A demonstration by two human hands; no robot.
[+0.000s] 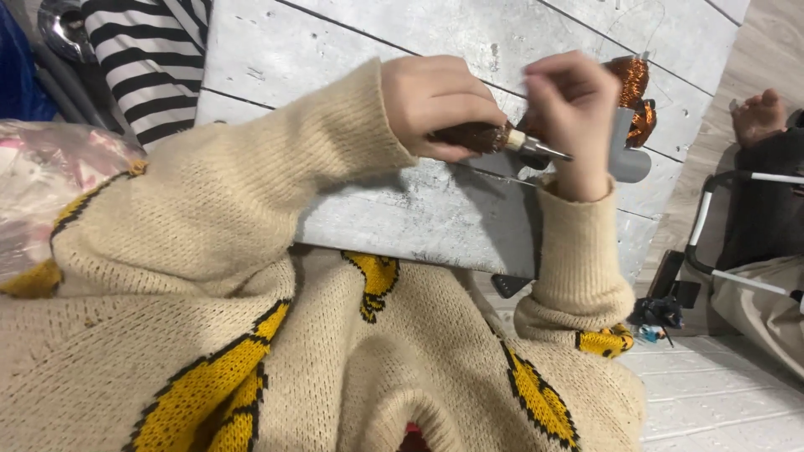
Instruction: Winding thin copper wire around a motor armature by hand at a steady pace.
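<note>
Striped cloth (151, 50) lies at the far left beside the whitewashed plank table (402, 209). Moving right, the left hand (435, 100) is curled tight around a brown-handled tool (477, 136), its metal tip pointing right. The right hand (569, 109) has its fingers pinched together at that tip, though what they grip is hidden. Just behind sits a copper wire coil (634, 92) on a grey bracket (624, 151). Steadying both wrists on the table edge would probably keep the tip from slipping.

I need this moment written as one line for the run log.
left hand: grips brown-handled tool | right hand: pinches at tool's metal tip | copper coil: behind right hand | surface: white plank table
</note>
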